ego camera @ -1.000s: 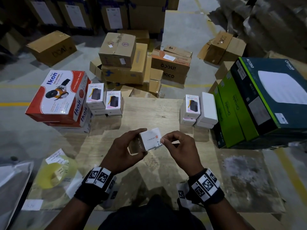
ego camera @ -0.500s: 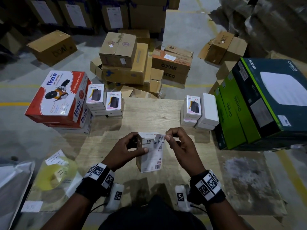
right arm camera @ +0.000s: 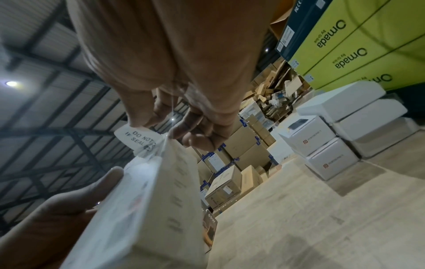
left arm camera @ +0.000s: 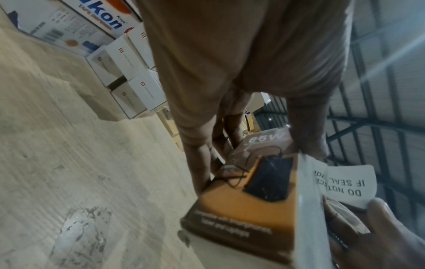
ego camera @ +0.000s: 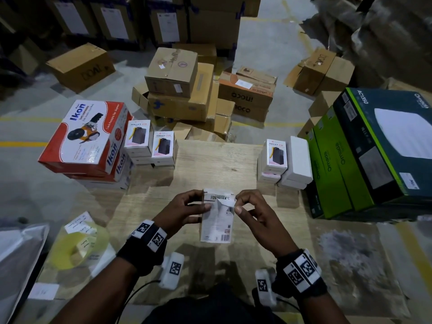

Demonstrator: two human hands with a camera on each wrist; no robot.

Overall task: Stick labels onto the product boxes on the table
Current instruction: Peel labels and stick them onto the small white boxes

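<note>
The left hand (ego camera: pixel 187 210) grips a small white box (ego camera: pixel 217 226) above the middle of the wooden table (ego camera: pixel 210 160), thumb across the printed back face and fingers curled round the far side. The box is tall and narrow. Its back carries fine grey text, a dark brand word along the top edge and a barcode at the bottom corner. The left wrist view shows its front: an orange-brown panel with a dark device pictured on it and "65W" printed near the top.

The right hand (ego camera: pixel 254 212) pinches a white label (ego camera: pixel 225 203) between thumb and forefinger at the top right corner of the box, its other fingers curled loosely. The label is a small rounded slip printed "DO NOT..." and "IF SEAL...". One end lies on the box and the pinched end stands off it, partly curled.

On the left of the table stand two red and white tape dispenser boxes (ego camera: pixel 86 136), stacked. Beside them are two stacks of small white boxes (ego camera: pixel 149 143), two boxes plain in each; I cannot tell if more lie behind. On the right are two more stacks (ego camera: pixel 284 160), again two in each. Beyond those, at least three green boxes (ego camera: pixel 332 164) lean side by side under one dark box (ego camera: pixel 385 136). One yellow tape roll (ego camera: pixel 77 249) lies at the near left.
</note>
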